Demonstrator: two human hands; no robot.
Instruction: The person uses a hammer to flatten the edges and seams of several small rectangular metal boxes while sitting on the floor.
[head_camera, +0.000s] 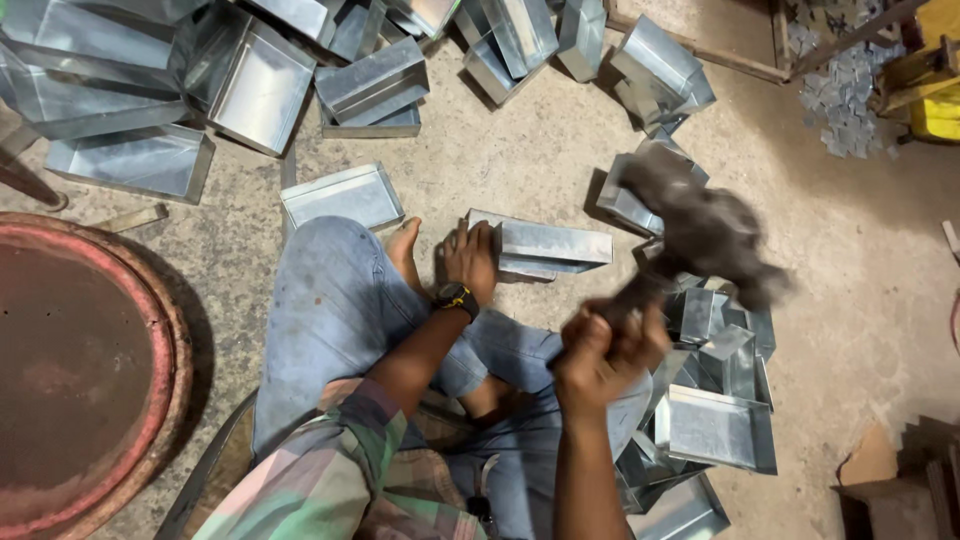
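I sit on the concrete floor in blue jeans. My left hand (470, 258), with a black wristwatch, presses down on one end of a folded sheet-metal tray (548, 246) lying in front of my foot. My right hand (600, 352) grips the handle of a dark mallet (700, 232), which is raised above the tray and blurred by motion.
Several shiny metal trays lie piled across the top (262, 88) and at my right (715, 425). One tray (340, 196) lies by my left knee. A large rusty round lid (80, 370) fills the left. Small metal offcuts (845, 100) and a yellow object (935, 110) sit top right.
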